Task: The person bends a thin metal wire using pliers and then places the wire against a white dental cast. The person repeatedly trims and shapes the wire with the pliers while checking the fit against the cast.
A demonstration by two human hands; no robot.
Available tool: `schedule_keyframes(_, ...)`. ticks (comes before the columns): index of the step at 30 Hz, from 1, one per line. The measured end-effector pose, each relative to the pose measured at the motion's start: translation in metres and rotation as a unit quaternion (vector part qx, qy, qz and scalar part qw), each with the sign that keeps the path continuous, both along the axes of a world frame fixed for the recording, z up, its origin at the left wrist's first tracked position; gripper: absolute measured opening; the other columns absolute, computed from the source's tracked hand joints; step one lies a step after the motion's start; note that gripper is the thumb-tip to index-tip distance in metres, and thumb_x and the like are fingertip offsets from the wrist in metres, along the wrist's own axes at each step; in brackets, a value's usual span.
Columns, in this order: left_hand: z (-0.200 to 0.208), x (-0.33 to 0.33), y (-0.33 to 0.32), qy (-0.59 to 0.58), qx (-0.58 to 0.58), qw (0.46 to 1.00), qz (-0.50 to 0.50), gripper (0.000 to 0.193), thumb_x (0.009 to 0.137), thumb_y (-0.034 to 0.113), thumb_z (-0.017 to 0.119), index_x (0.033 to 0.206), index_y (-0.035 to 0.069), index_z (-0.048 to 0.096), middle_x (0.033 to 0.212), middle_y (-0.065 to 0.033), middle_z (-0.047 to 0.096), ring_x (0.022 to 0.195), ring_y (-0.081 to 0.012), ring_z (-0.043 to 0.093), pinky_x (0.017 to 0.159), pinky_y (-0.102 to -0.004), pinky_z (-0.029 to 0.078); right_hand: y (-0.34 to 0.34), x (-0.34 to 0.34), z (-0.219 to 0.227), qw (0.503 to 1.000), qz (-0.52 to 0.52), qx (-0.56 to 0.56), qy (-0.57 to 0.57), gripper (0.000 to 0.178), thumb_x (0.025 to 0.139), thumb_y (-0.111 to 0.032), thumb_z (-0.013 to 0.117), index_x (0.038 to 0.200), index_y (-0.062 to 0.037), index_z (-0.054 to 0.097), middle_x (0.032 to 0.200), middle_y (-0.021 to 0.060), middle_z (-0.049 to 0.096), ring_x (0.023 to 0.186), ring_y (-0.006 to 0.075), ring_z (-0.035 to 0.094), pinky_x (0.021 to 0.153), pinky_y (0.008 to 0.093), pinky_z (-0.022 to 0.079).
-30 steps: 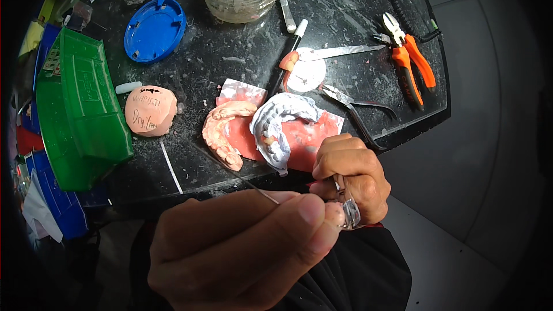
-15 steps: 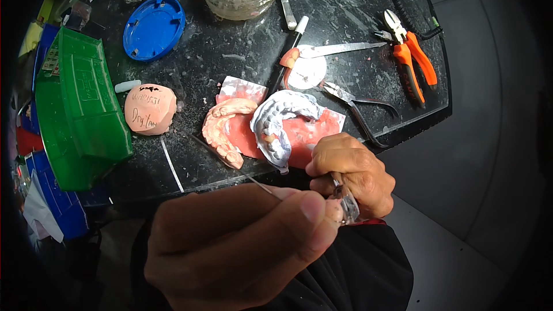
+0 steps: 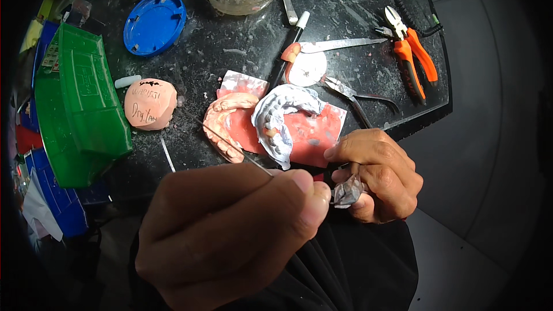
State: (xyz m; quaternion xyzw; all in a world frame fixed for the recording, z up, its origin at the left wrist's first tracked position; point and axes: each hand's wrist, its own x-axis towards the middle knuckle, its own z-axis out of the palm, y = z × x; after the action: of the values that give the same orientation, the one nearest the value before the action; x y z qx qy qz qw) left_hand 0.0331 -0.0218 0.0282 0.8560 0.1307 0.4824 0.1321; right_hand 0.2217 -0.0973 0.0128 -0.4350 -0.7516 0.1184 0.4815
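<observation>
Left hand point(image 3: 230, 227) is held low over the lap, large in view, back turned to the camera; its fingers are folded and pressed together. A thin rod point(image 3: 257, 165) is pinched between thumb and fingertips; from that pinch it slants away, up and to the left. Right hand point(image 3: 383, 175) is held just right of the left fingertips, fingers curled inward. A crumpled, clear-silvery piece point(image 3: 349, 191) is gripped between its thumb and fingers, just beside the left fingertips; whether these touch it cannot be told.

Beyond the left fingers, a peach dental cast point(image 3: 216, 122) is crossed in view by the rod. To its right, beyond both sets of fingertips, a grey-white cast point(image 3: 266, 122) is seen on a pink sheet point(image 3: 315, 141). Small metal pliers point(image 3: 349, 93) are placed beyond the right fingers, orange-handled cutters point(image 3: 409, 60) farther off. To the far left of the fingers, a round peach block point(image 3: 151, 106) and a green tray point(image 3: 86, 103) are noted. The near bench edge is partly blocked by the left hand.
</observation>
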Motion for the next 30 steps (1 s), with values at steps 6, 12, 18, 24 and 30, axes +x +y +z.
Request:
schedule_keyframes(6, -0.004, 0.001, -0.001, -0.001, 0.009, 1.000, 0.010, 0.033, 0.062, -0.005, 0.071, 0.090, 0.008, 0.060, 0.091, -0.0079, 0.061, 0.063, -0.0142, 0.051, 0.046, -0.0195, 0.038, -0.001, 0.001, -0.002, 1.000, -0.024, 0.005, 0.009, 0.030, 0.074, -0.019, 0.069, 0.061, 0.0023, 0.053, 0.067, 0.0150, 0.059, 0.053, 0.0195, 0.056, 0.046, 0.0277, 0.045)
schedule_keyframes(12, 0.005, 0.006, 0.001, 0.030, 0.090, 0.995, -0.004, 0.029, 0.062, -0.005, 0.071, 0.087, 0.008, 0.061, 0.088, -0.0079, 0.061, 0.061, -0.0134, 0.051, 0.046, -0.0193, 0.038, -0.006, 0.005, 0.009, 1.000, -0.014, -0.011, 0.004, 0.029, 0.074, -0.018, 0.070, 0.061, 0.0034, 0.054, 0.062, 0.0137, 0.057, 0.051, 0.0196, 0.056, 0.045, 0.0268, 0.043)
schedule_keyframes(18, -0.006, 0.005, 0.003, 0.035, 0.078, 0.996, 0.003, 0.028, 0.063, -0.003, 0.072, 0.086, 0.007, 0.061, 0.085, -0.0082, 0.060, 0.060, -0.0134, 0.052, 0.046, -0.0203, 0.039, 0.002, 0.004, -0.006, 0.999, 0.019, -0.028, 0.032, 0.029, 0.074, -0.018, 0.070, 0.062, 0.0043, 0.055, 0.063, 0.0141, 0.058, 0.051, 0.0199, 0.056, 0.045, 0.0268, 0.043)
schedule_keyframes(24, 0.007, 0.004, 0.002, 0.009, 0.013, 1.000, 0.016, 0.025, 0.063, -0.002, 0.073, 0.083, 0.006, 0.060, 0.078, -0.0083, 0.060, 0.060, -0.0141, 0.055, 0.046, -0.0202, 0.040, 0.003, 0.005, 0.002, 1.000, 0.007, 0.005, -0.018, 0.035, 0.086, -0.021, 0.054, 0.066, 0.0077, 0.051, 0.067, 0.0215, 0.059, 0.054, 0.0239, 0.058, 0.048, 0.0317, 0.047)
schedule_keyframes(30, 0.012, 0.007, 0.001, 0.086, 0.073, 0.993, 0.033, 0.024, 0.064, -0.002, 0.072, 0.083, 0.006, 0.060, 0.075, -0.0082, 0.060, 0.058, -0.0141, 0.055, 0.046, -0.0207, 0.040, 0.001, 0.004, 0.001, 0.999, -0.035, 0.011, -0.024, 0.029, 0.074, -0.020, 0.069, 0.062, 0.0024, 0.056, 0.068, 0.0133, 0.060, 0.053, 0.0178, 0.055, 0.046, 0.0260, 0.040)
